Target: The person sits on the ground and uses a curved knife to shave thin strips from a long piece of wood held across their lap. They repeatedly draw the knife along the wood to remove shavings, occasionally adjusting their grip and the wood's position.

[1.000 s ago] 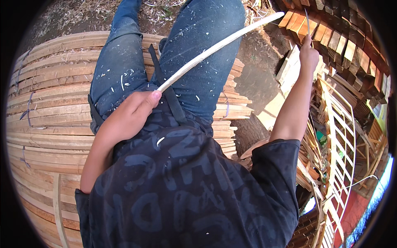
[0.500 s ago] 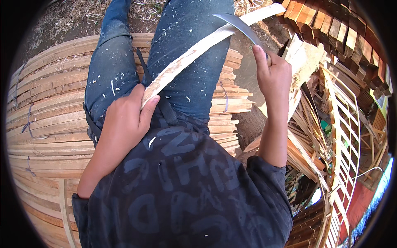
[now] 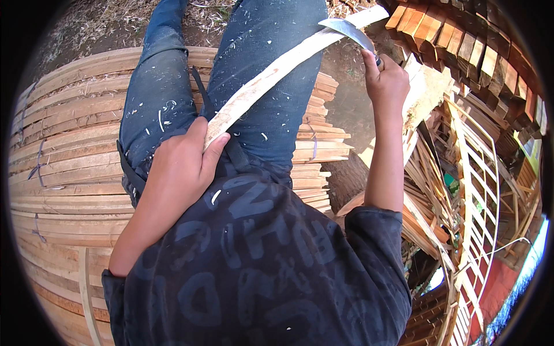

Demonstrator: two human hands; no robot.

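A long, pale, slightly curved strip of wood (image 3: 277, 70) lies slantwise over my legs, its far end up at the right. My left hand (image 3: 183, 157) is closed round its near end, thumb along the side. In my right hand (image 3: 388, 82) is the handle of a curved knife (image 3: 350, 33); most of the handle is hidden by my fingers. The bright, sickle-like blade crosses the strip near its far end and appears to rest on its upper face. Small shavings cling to my jeans (image 3: 259, 92) and dark shirt.
Bundles of wooden slats (image 3: 69, 173), bound with thin ties, lie under and left of my legs. Stacked lumber (image 3: 456, 40) rises at the far right. Below it stand a slatted wooden frame (image 3: 476, 179) and loose wood strips (image 3: 430, 179). Shavings cover the ground (image 3: 86, 29) at the far left.
My right hand has moved outward and slightly away from me, carrying the knife farther toward the strip's far end. My left hand and the strip have shifted a little.
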